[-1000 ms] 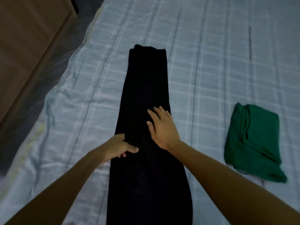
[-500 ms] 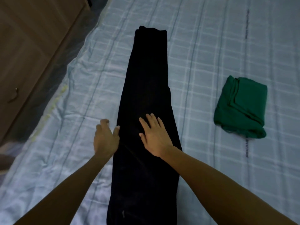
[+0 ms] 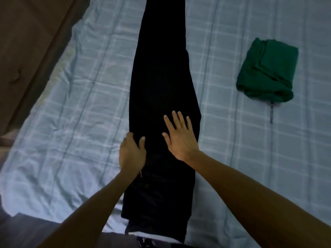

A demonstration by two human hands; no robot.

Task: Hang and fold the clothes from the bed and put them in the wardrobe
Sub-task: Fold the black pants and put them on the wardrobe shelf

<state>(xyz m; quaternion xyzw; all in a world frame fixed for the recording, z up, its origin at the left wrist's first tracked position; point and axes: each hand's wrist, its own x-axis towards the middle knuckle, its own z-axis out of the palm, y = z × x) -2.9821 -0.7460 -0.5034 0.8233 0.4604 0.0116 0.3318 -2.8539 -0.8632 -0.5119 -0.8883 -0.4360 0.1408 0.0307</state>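
Note:
Black trousers (image 3: 161,72) lie lengthwise down the middle of the bed, legs laid one on the other, their far end cut off by the frame's top. My right hand (image 3: 179,138) rests flat on them with fingers spread. My left hand (image 3: 131,153) sits at their left edge, thumb on the cloth, fingers along the side; whether it grips the edge is unclear. A folded green garment (image 3: 266,68) lies apart on the right of the bed.
The bed is covered by a pale blue checked sheet (image 3: 71,113). A brown wardrobe (image 3: 23,42) with a handle stands along the left side. The bed's near edge and dark floor show at bottom left.
The view has moved closer and lower over the trousers. My left hand let go of its pinch and shifted to the trousers' left edge; my right hand stays flat on the cloth.

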